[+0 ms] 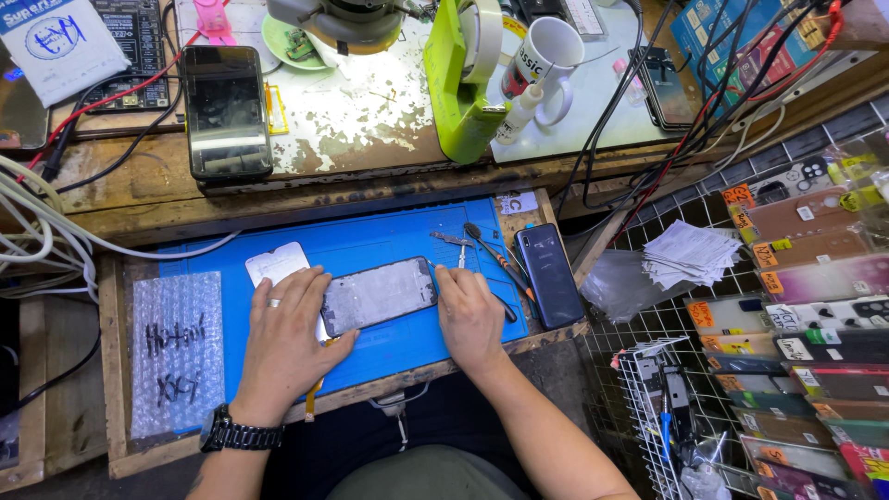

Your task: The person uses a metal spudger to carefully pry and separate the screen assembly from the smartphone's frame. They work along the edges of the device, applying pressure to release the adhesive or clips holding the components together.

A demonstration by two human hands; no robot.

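I see my left hand (pixel 287 347) pressing flat on the left end of the opened phone frame (pixel 378 294), which lies mid-mat on the blue mat (pixel 370 243) of the worktop; my right hand (pixel 469 315) pinches its right edge at three o'clock, grip closed on the frame. I judge the frame could slip or flex if either hand presses unevenly, and the loose screwdriver (pixel 495 255) at one o'clock could roll into it. Count: one frame, one white panel (pixel 276 262), one dark phone (pixel 550 275), one screwdriver.
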